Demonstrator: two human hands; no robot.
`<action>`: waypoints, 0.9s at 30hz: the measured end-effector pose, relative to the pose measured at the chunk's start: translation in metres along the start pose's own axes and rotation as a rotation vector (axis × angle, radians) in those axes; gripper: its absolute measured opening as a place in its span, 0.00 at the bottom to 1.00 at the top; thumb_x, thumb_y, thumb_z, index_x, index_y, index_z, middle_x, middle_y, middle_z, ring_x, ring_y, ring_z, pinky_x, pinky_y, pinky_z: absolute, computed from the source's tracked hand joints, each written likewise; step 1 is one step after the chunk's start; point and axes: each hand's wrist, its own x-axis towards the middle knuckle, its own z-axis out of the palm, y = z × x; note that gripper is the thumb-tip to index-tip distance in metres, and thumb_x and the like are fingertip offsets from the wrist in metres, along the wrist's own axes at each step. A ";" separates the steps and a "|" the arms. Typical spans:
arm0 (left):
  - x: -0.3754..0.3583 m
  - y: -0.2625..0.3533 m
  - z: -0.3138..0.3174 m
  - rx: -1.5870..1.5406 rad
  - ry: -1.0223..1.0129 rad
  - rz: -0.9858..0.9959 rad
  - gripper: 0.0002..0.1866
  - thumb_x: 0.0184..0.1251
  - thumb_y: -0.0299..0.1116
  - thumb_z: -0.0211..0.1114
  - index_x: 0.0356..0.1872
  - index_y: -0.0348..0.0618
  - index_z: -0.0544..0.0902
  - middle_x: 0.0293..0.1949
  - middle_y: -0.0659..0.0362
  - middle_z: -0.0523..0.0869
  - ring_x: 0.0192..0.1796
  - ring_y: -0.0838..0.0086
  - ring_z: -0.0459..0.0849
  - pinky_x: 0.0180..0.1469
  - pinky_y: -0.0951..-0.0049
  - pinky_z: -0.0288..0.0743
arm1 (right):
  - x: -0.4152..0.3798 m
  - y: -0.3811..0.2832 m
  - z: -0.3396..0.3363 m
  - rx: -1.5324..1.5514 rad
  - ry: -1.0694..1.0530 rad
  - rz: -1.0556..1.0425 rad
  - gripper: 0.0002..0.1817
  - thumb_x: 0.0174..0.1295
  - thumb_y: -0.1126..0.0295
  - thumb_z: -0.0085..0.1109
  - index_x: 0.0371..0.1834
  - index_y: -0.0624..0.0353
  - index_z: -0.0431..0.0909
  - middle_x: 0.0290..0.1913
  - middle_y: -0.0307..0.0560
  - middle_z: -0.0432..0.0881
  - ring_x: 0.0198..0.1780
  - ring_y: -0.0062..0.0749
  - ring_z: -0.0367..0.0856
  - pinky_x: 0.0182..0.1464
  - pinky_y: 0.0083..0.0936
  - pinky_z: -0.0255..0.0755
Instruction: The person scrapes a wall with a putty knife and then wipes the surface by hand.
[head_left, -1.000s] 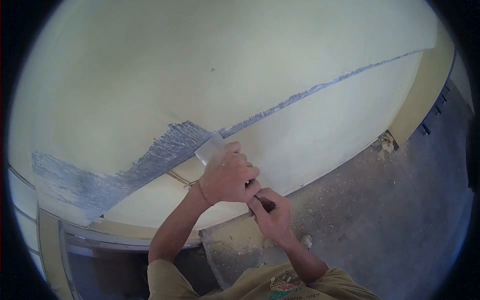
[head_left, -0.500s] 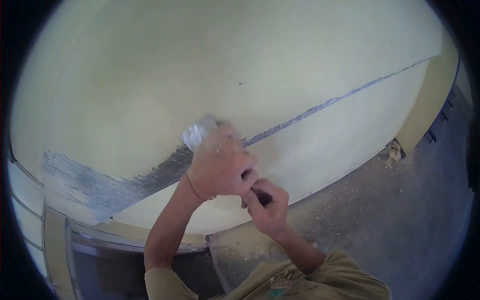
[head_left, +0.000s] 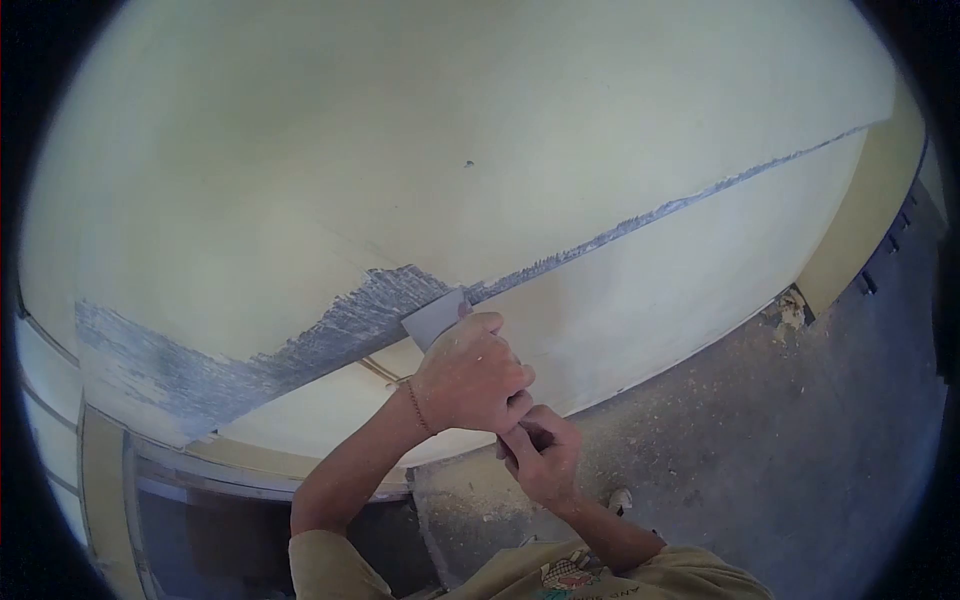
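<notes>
Scraper point(head_left: 434, 320) has its flat blade at the lower edge of the rough grey band point(head_left: 345, 325) across the pale wall point(head_left: 300, 130), just beyond the left hand point(head_left: 470, 380). That hand's fingers are closed round the tool behind the blade, and the right hand point(head_left: 543, 462) grips its lower end, over a floor point(head_left: 700, 470) strewn with flecks.

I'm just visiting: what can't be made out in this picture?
- Most of the handle of the scraper: head view, hidden by the left hand and right hand.
- Full shirt print: head view, lettering too small, running off the bottom edge.
- Dark mark on the wall: head view, too small to tell hole from chip.
</notes>
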 end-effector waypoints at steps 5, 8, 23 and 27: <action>0.001 -0.007 -0.002 0.054 0.045 -0.006 0.10 0.39 0.35 0.62 0.08 0.49 0.72 0.10 0.60 0.75 0.17 0.69 0.74 0.35 0.69 0.64 | 0.017 -0.002 -0.004 0.000 -0.046 -0.015 0.06 0.67 0.75 0.59 0.32 0.63 0.74 0.20 0.41 0.78 0.18 0.15 0.71 0.17 0.15 0.61; 0.007 -0.012 -0.026 0.126 0.076 0.022 0.10 0.39 0.35 0.63 0.08 0.49 0.72 0.10 0.61 0.75 0.17 0.70 0.74 0.33 0.70 0.64 | 0.029 -0.020 0.004 -0.042 -0.057 -0.034 0.06 0.66 0.76 0.59 0.32 0.64 0.74 0.20 0.41 0.78 0.18 0.15 0.71 0.17 0.15 0.61; -0.044 0.049 0.040 -0.097 1.105 -0.335 0.06 0.58 0.30 0.66 0.27 0.41 0.79 0.24 0.59 0.77 0.27 0.72 0.76 0.33 0.73 0.72 | 0.011 -0.012 -0.002 0.015 -0.035 0.004 0.11 0.66 0.76 0.60 0.49 0.68 0.79 0.22 0.39 0.79 0.22 0.13 0.71 0.22 0.15 0.64; -0.034 0.058 0.051 -0.999 1.325 -0.979 0.15 0.69 0.38 0.61 0.42 0.33 0.75 0.31 0.54 0.81 0.35 0.74 0.81 0.31 0.73 0.77 | 0.005 -0.007 -0.004 0.007 -0.039 0.018 0.13 0.67 0.74 0.60 0.52 0.67 0.78 0.22 0.38 0.79 0.21 0.12 0.70 0.22 0.15 0.63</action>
